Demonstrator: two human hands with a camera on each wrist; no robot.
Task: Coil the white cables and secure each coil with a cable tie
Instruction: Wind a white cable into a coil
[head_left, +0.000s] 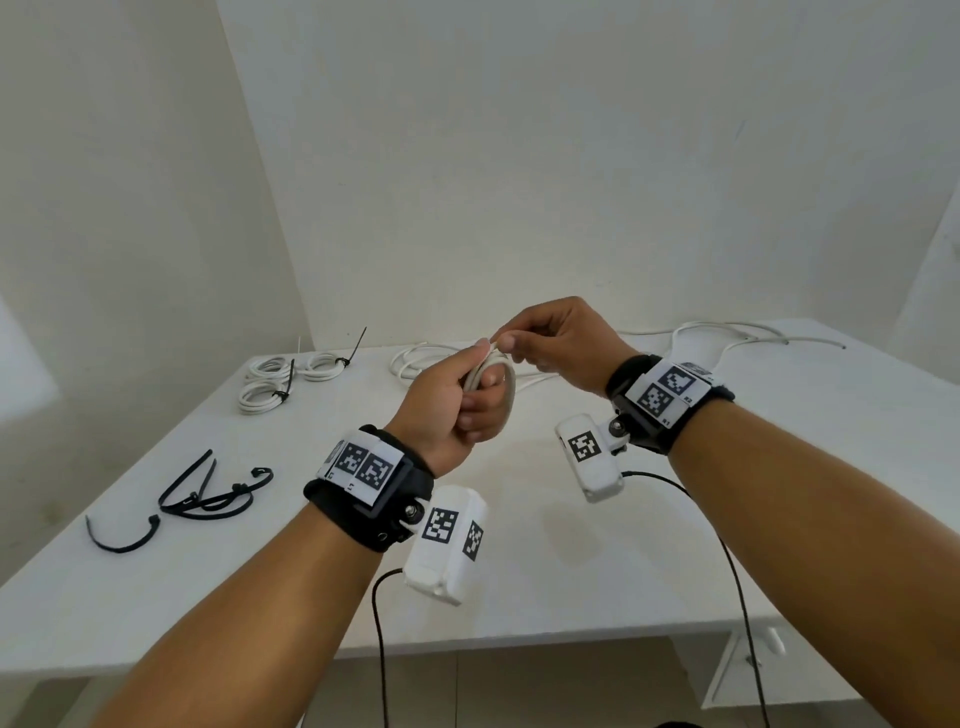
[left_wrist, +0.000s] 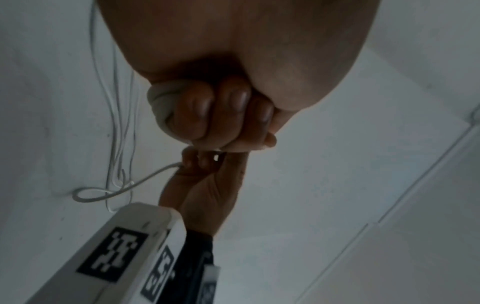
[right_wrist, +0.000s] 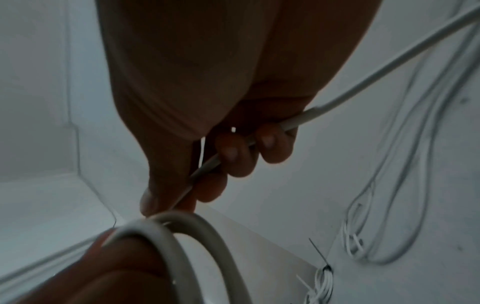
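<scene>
My left hand (head_left: 467, 397) grips a small coil of white cable (head_left: 506, 387) above the middle of the table; its loops (right_wrist: 182, 232) fill the lower part of the right wrist view. My right hand (head_left: 540, 338) pinches the same cable (right_wrist: 298, 119) just above the coil, and the free length trails off to the right. In the left wrist view the curled fingers (left_wrist: 202, 111) close round the bunched cable (left_wrist: 162, 102). Three tied coils (head_left: 283, 379) lie at the far left of the table. Several black cable ties (head_left: 202, 493) lie at the near left.
Loose white cables (head_left: 727, 338) sprawl along the back and right of the white table (head_left: 831, 493). More loose cable (head_left: 415, 358) lies behind my hands. Black wires (head_left: 737, 571) hang from the wrist cameras over the front edge. White walls close in behind.
</scene>
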